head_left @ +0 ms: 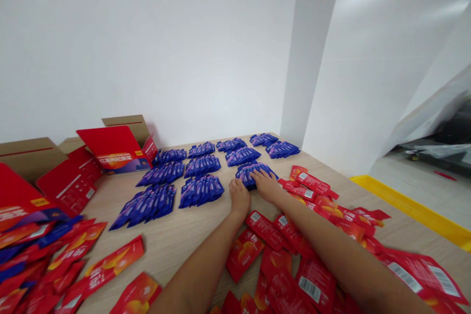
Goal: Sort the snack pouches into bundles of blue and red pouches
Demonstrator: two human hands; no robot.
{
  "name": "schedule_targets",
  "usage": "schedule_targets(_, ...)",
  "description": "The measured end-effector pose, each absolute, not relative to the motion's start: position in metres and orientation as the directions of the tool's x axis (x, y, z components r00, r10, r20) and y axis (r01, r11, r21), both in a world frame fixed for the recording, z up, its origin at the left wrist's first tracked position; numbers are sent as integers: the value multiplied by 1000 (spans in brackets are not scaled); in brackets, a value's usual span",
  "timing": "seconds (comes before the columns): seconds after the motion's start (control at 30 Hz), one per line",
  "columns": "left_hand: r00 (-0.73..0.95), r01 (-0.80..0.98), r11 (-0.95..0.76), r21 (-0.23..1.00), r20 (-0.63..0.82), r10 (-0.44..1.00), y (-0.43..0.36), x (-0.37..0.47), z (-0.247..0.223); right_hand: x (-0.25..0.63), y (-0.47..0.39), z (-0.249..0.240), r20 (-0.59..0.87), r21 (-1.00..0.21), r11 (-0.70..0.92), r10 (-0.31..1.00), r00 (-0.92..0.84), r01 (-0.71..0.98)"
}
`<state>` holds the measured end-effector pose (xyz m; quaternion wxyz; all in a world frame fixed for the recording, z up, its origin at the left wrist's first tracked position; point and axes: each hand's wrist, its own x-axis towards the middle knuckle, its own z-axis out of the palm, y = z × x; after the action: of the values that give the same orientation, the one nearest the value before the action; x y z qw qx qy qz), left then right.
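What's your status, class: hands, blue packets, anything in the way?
Right hand on blue packet bundle. Left hand beside it. Loose red packets around forearms.

White lettering (97, 277) on blue packets (246, 172), red packets (245, 255), red carton (116, 149) (all unreadable)

Eleven blue bundles (201, 191), perhaps two boxes (114, 149)

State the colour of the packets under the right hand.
Blue packets with purple areas, best in the head view.
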<state>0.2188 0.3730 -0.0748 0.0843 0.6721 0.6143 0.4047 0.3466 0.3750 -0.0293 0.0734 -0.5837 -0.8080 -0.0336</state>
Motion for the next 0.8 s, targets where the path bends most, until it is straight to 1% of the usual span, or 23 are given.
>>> schedule_targets(0.17, -81, 767, -220, 603, 430, 899, 370, 220, -70, 350, 387, -31, 98, -55, 285, 955, -279, 957)
schedule_targets(0.27, -76, 774, -216, 595, 426, 901, 368, 222, -67, 348, 386, -33, 122, -55, 298, 949, -290, 953)
schedule_targets(0.33, -60, 777, -227, 587, 429, 901, 367, 223, -66, 348, 385, -33, 172, -66, 280, 949, -265, 958)
schedule_targets(0.43, -25, 780, -255, 571, 436, 900, 368, 223, -67, 354, 388, -32, 240, -119, 114, 967, -83, 986)
schedule_targets(0.5, -8, 782, -269, 562, 440, 898, 369, 223, -68, 361, 392, -32, 233, -150, 1, 972, 35, 989)
schedule_targets(0.53, -4, 783, -272, 559, 442, 897, 369, 222, -69, 365, 393, -33, 218, -156, -26, 974, 60, 987)
schedule_targets(0.63, -3, 787, -273, 553, 446, 895, 371, 221, -71, 374, 397, -35, 180, -156, -21, 982, 50, 988)
schedule_targets(0.8, -8, 790, -269, 550, 449, 894, 374, 221, -74, 377, 394, -39, 158, -137, -12, 987, 33, 991)
